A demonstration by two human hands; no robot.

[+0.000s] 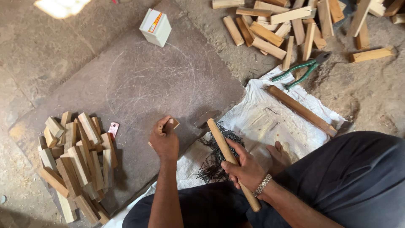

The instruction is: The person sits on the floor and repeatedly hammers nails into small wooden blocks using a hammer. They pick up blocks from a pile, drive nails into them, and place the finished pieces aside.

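My left hand (pixel 163 139) is closed around a small wooden block (pixel 174 123) held against the flat stone slab (pixel 139 80). My right hand (pixel 244 166) grips the wooden handle of a hammer (pixel 223 147); its metal head (pixel 206 118) rests on the slab just right of the block. A heap of dark nails (pixel 217 158) lies on the white sack (pixel 274 122) between my hands and my knees.
A pile of several cut wooden blocks (pixel 76 156) sits at the slab's left. More blocks (pixel 291 25) are scattered at the top right. Green-handled pliers (pixel 301 69) and a second hammer (pixel 301 110) lie on the sack. A small white box (pixel 155 27) stands at the slab's far edge.
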